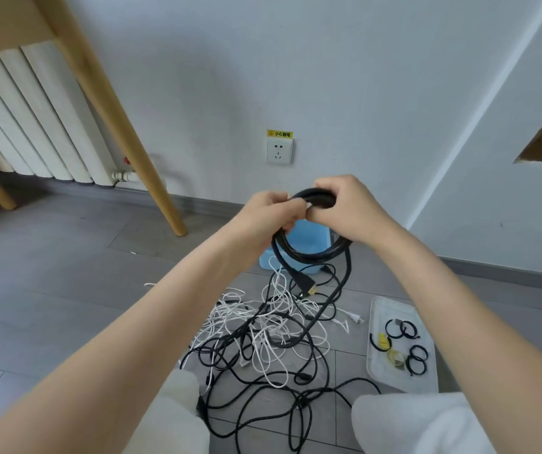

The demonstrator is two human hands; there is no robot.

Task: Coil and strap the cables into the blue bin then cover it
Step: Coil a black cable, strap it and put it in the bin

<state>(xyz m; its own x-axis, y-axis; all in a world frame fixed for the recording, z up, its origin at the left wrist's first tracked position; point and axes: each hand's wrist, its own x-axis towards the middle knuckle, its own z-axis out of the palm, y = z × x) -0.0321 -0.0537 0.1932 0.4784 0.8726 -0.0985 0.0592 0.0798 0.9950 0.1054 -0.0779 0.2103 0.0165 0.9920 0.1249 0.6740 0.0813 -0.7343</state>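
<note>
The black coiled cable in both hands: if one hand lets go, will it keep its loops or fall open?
The black coiled cable looks fairly thick, so it would probably spring open. No strap shows around it; the left hand and right hand grip the loops. Its tail hangs into the floor tangle, which may drag on it.

Pale grey wall (295,60) from 10 to 2 o'clock, with socket (279,151) near centre. White radiator (27,119) at 9 o'clock behind wooden table leg (125,126). Grey tiled floor (50,273) below.
</note>
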